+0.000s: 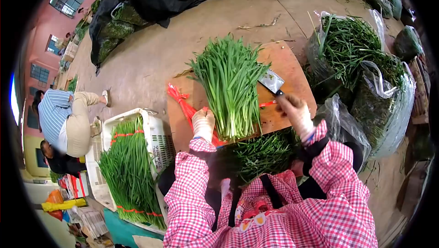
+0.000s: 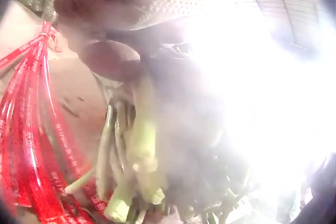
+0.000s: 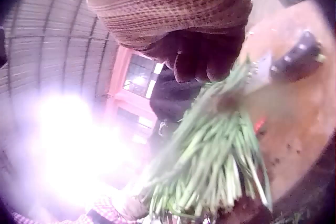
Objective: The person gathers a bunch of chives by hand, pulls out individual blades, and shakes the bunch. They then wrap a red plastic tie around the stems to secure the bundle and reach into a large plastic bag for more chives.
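A big bundle of green chives [image 1: 228, 85] lies on a round wooden cutting board [image 1: 288, 62], leaf tips pointing away from me. My gloved left hand [image 1: 203, 124] holds the bundle at its left side near the pale stalk ends [image 2: 136, 150]. A cleaver [image 1: 272, 82] lies on the board to the right of the chives. My gloved right hand [image 1: 297, 113] has its fingertips at the end of the cleaver's black handle [image 3: 299, 56]. In the right wrist view its fingers [image 3: 202, 58] are loosely curled, and the handle shows clear of them.
Red plastic ties [image 1: 183, 104] lie on the board's left side. Dark green trimmings [image 1: 265, 152] are heaped between board and me. A white crate [image 1: 157, 133] of tied chives stands at left. Clear bags of greens [image 1: 366, 65] stand at right. A crouching person [image 1: 64, 120] is far left.
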`<state>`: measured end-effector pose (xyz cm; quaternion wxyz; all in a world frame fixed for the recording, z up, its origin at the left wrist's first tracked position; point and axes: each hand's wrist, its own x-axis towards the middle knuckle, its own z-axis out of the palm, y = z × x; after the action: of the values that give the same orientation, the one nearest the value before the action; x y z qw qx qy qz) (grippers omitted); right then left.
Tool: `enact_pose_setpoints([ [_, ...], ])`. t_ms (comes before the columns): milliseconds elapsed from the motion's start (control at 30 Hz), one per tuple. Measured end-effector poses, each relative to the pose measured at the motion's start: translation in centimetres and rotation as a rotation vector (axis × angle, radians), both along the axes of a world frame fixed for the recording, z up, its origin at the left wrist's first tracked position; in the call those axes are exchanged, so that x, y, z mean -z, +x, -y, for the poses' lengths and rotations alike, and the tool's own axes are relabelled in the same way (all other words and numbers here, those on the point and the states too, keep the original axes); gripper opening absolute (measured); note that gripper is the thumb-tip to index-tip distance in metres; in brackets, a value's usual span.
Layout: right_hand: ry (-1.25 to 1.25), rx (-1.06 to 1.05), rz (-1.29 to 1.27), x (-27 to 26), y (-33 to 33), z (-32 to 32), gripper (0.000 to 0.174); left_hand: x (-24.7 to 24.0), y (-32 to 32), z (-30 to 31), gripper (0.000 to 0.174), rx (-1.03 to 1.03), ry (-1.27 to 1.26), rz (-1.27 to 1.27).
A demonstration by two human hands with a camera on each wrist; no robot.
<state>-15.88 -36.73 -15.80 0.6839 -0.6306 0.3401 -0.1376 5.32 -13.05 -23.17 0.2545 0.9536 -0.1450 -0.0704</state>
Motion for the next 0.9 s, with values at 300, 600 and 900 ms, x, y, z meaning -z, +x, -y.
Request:
enact_pose_setpoints([
  [300, 0.671, 0.250, 0.078, 9.1, 1.0, -1.9, 0.034, 1.3, 0.3, -1.2, 0.017, -0.196, -0.654, -0.319],
  [600, 0.138, -0.241, 0.202, 10.1, 3.4, 1.1, 0.015, -1.1, 0.1, -0.9, 0.021, -0.260, -0.639, -0.362],
  [900, -0.117, -0.659, 0.072, 2.7, 7.0, 0.5, 0.018, -2.5, -0.3, 0.1, 0.015, -0.238, -0.744, -0.365],
])
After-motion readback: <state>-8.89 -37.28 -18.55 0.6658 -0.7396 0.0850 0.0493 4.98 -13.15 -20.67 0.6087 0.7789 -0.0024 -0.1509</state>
